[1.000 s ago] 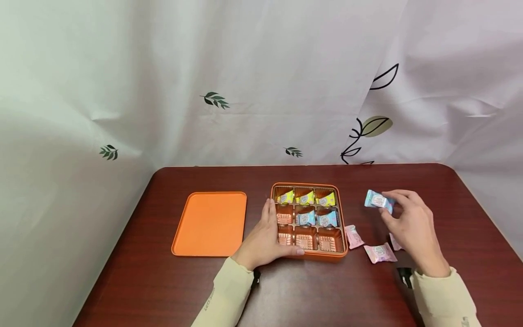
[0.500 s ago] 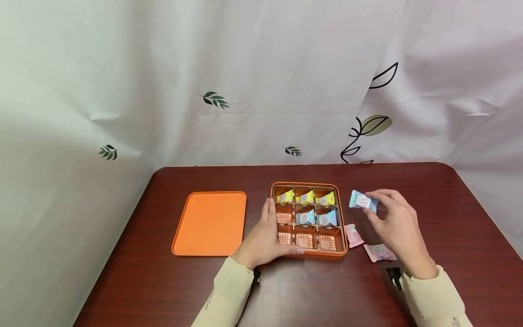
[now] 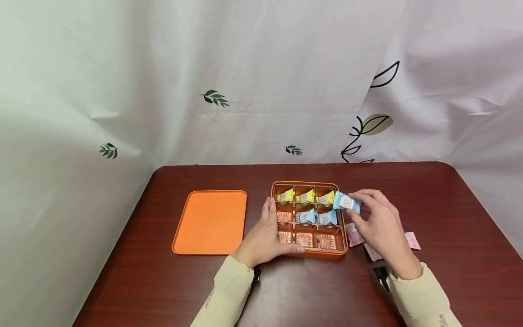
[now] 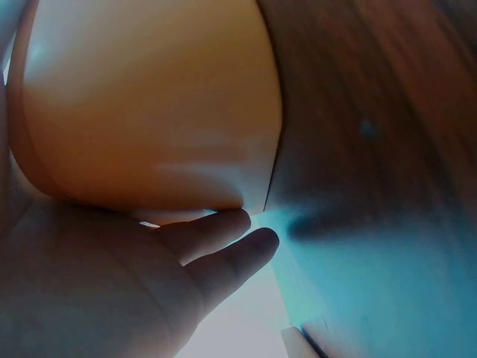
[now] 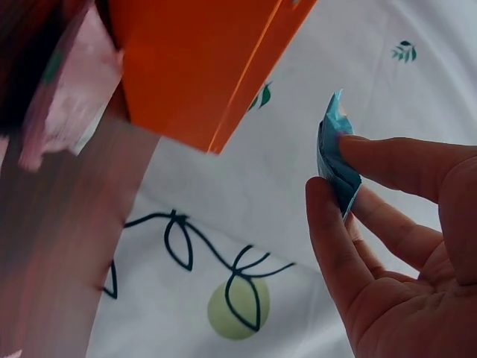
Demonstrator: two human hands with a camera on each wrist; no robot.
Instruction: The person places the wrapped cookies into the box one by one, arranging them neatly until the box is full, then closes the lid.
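An orange divided box [image 3: 345,236] sits on the table. Yellow-wrapped candies [image 3: 304,197] fill its back row, and blue-wrapped candies [image 3: 306,217] lie in the middle and right cells of the row in front. My left hand [image 3: 263,240] rests on the box's near left corner, fingers straight along the side and thumb along the front. In the left wrist view, the fingers [image 4: 231,265] lie against the orange wall. Thumb and fingertips of my right hand [image 3: 382,227] pinch another blue-wrapped candy [image 3: 344,201], held up over the box's right rim in the head view.
Left of the box lies a flat orange lid [image 3: 210,222]. Pink-wrapped candies lie by the box's right side: one pink candy [image 3: 353,235] against it, another [image 3: 413,240] farther right, partly behind my arm. A pale patterned curtain [image 3: 253,81] hangs behind the table [image 3: 135,268].
My right hand has moved left with the blue-wrapped candy, from the table's right side to the box's right edge. The left hand has stayed on the box.
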